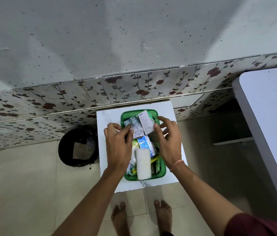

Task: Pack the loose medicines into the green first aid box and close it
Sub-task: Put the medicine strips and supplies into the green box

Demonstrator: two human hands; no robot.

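The green first aid box [163, 171] stands open on a small white table [107, 120], filled with medicines. A white gauze roll [143, 163] lies at its near end, with a blue-and-white packet [145, 142] behind it. At the far end my left hand [118, 143] pinches a white printed carton [138, 132], with a silver blister strip [131, 121] just behind it. My right hand [167, 142] holds a tall white medicine carton [146, 122] by its near right corner, tilted over the box. No lid is visible.
A black waste bin [78, 147] stands on the floor left of the table. A grey-white tabletop [270, 106] juts in at the right. A flowered tile wall runs behind. My bare feet [142, 217] stand on beige floor tiles below the table.
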